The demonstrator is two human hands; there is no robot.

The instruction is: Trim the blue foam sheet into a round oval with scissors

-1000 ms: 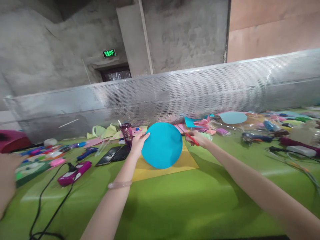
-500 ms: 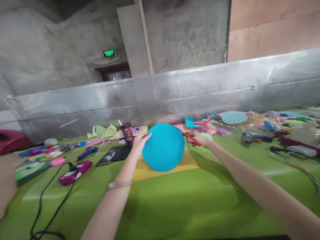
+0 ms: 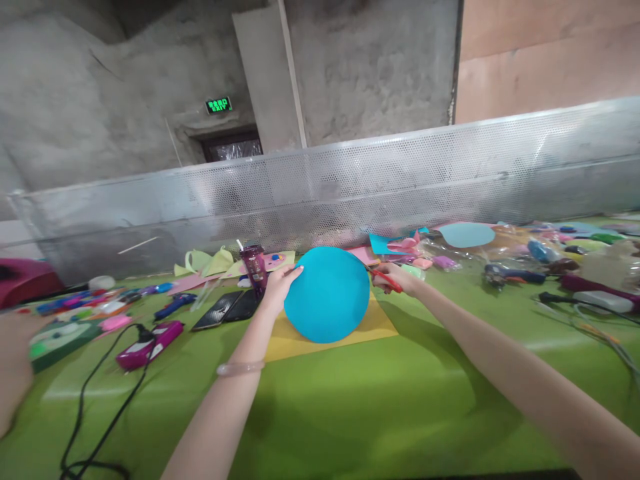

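A round blue sheet of paper (image 3: 327,295) is held up in the middle of the head view, tilted toward me. My left hand (image 3: 283,285) pinches its upper left edge, thumb on the front face. My right hand (image 3: 394,279) is closed around the red handles of a pair of scissors (image 3: 388,281) at the paper's right edge. The blades lie near the upper right rim, mostly hidden by the paper. Beneath the circle, a yellow sheet (image 3: 383,325) rests on the green tabletop (image 3: 390,407).
A purple cup with a straw (image 3: 255,269) and a black phone (image 3: 219,311) stand left of my left hand. Further left are a magenta power strip (image 3: 150,345), its black cable and another person's arm (image 3: 15,373). Blue paper scraps (image 3: 384,245) and a glue gun (image 3: 515,275) lie to the right.
The scissors and my right hand have shifted very slightly at the paper's edge. The blue circle and my left hand look the same.
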